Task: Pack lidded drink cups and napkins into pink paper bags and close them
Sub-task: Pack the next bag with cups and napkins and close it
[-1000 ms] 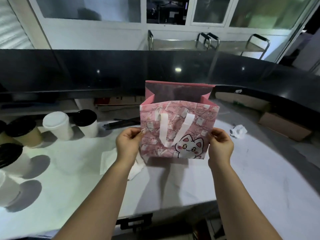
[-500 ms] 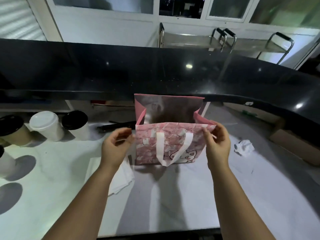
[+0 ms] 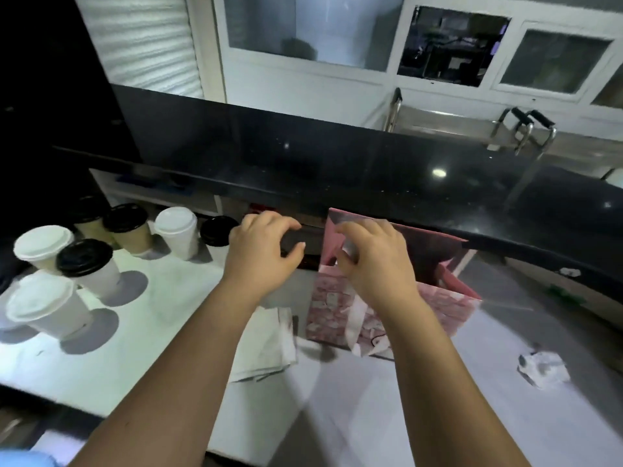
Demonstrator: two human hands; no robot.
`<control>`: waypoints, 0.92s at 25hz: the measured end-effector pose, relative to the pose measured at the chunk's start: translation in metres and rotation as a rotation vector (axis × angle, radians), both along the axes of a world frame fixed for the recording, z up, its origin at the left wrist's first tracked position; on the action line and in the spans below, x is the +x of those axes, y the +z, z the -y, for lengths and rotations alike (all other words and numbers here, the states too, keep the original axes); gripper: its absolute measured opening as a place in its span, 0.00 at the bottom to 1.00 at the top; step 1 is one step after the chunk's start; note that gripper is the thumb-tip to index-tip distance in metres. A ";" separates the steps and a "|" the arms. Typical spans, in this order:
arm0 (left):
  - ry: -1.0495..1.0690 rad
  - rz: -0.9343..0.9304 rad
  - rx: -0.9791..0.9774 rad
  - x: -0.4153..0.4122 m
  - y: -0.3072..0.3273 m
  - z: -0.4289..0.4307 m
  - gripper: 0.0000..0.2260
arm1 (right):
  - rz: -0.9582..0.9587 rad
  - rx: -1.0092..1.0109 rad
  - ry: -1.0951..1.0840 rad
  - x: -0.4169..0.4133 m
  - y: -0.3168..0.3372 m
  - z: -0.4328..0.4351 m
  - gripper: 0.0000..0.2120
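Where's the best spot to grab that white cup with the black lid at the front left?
Probably round the paper wall of the white cup with the black lid, just under the lid, coming from its right: it stands upright and widens upward, and white-lidded cups crowd its left.
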State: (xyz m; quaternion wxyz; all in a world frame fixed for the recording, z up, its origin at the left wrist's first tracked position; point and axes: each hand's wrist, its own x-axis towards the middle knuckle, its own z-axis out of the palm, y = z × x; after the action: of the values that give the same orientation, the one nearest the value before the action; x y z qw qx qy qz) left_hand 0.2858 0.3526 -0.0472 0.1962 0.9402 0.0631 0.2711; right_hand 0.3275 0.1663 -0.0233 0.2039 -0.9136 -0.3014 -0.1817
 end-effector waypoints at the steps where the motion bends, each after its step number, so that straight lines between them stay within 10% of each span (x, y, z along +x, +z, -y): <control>1: 0.039 -0.011 0.003 -0.010 -0.004 -0.013 0.14 | -0.001 -0.027 0.031 -0.003 -0.002 -0.017 0.17; 23: 0.626 -0.296 -0.030 -0.206 -0.084 -0.389 0.17 | -0.251 -0.313 0.537 -0.121 -0.105 -0.437 0.28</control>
State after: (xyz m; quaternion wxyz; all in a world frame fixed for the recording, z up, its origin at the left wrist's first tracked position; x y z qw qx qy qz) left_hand 0.0800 0.7414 -0.1315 0.1059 0.9014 0.3803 0.1781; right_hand 0.2068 0.6034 -0.1287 0.1374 -0.8371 -0.5280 0.0409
